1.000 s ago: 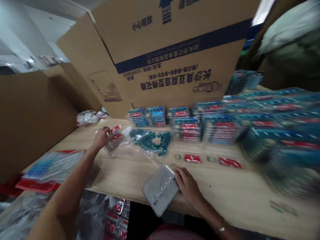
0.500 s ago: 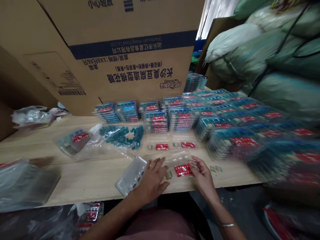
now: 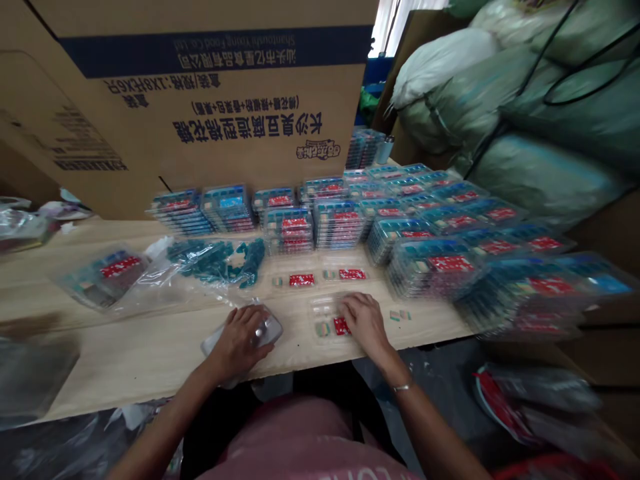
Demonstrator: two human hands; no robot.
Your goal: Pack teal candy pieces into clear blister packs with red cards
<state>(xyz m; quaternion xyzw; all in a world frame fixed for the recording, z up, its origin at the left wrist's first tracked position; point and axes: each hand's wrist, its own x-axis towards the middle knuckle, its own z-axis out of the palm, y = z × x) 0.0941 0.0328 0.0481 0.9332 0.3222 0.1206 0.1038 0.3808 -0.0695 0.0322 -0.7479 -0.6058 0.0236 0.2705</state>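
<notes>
Resting left hand (image 3: 245,337): lower centre of the frame, laid loosely over a clear plastic tray (image 3: 271,327); whether it grips, I cannot tell.
Right hand (image 3: 365,323): right of centre, fingers bent down at a red packet (image 3: 341,326) in a blister tray (image 3: 320,305); the fingertips are hidden, so any pinch cannot be told.
Green-and-beige sachet (image 3: 323,329): same tray, left of the packet.
Loose sachets (image 3: 405,315): just right of the right hand.
Tabletop (image 3: 295,333): wood showing between both trays; front edge close below them.
Upper bounds: filled trays (image 3: 301,281) and stacked packs (image 3: 340,230) above the right hand; teal pieces (image 3: 200,259) under clear film above the left.
Carton (image 3: 225,153): upper left, print upside down: "Shantoushi Yixing Food Co. Ltd", "长沙臭豆腐造型棉花糖".
Packet print: too small to read.
</notes>
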